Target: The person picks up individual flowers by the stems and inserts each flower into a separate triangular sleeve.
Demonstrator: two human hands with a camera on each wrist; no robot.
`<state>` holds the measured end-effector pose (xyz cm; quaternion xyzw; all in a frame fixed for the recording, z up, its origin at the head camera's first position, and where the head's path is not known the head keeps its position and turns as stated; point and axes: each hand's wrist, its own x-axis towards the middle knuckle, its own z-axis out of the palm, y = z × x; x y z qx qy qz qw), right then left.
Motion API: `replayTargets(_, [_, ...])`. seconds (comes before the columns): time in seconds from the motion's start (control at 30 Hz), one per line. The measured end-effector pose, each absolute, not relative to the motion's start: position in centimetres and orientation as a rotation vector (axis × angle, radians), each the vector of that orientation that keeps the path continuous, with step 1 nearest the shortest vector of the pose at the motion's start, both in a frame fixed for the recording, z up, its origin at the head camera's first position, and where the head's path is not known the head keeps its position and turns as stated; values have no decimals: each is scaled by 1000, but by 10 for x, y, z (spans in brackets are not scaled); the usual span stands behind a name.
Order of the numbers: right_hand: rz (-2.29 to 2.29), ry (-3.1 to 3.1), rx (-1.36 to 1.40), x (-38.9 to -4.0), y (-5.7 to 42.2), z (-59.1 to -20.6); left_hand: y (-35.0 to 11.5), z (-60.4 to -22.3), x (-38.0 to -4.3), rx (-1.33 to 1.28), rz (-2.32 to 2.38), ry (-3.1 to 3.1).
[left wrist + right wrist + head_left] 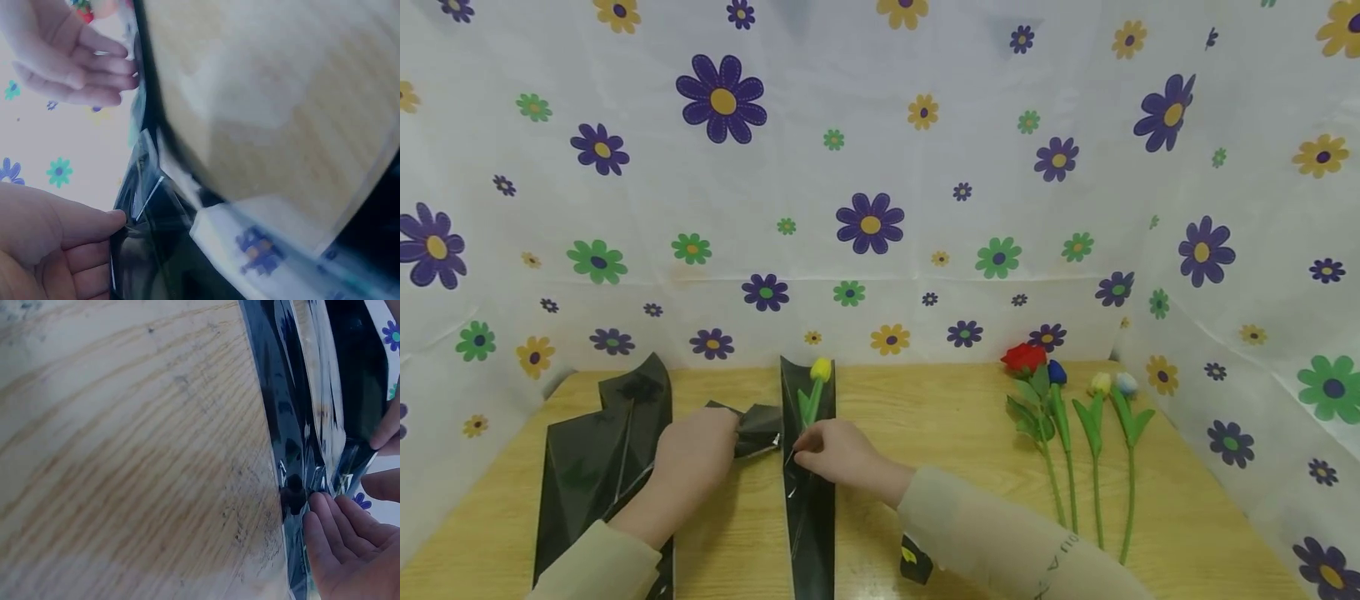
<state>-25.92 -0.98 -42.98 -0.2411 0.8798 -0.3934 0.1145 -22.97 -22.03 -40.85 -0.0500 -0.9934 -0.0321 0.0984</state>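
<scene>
A yellow artificial tulip (pixel 822 371) lies on a long, narrow strip of glossy black wrapping film (pixel 811 525) in the middle of the table. My left hand (pixel 696 450) pinches a folded flap of black film (pixel 760 427) to the left of that strip; the left wrist view shows thumb and curled fingers on the film edge (pixel 140 250). My right hand (pixel 842 454) is at the strip just below the tulip's leaves. In the right wrist view its fingers (pixel 337 537) reach out fairly straight against the folded film. The tulip's lower stem is hidden.
Larger black wrapping sheets (pixel 580 467) lie at the left. On the right lie a red rose (pixel 1025 358) and blue (pixel 1057 372), pale yellow (pixel 1101 383) and pale blue (pixel 1126 383) tulips. A small black piece with a yellow mark (pixel 915 560) sits near my right sleeve.
</scene>
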Motion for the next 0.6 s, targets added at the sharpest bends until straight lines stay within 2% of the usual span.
replayTargets(0.33, [-1389, 2423, -573, -260, -12, -428, -228, -377, -224, -49, -176, -2912])
replayTargets(0.6, [-1796, 2043, -344, -271, -5, -421, -213, -369, -217, -201, -168, -2730])
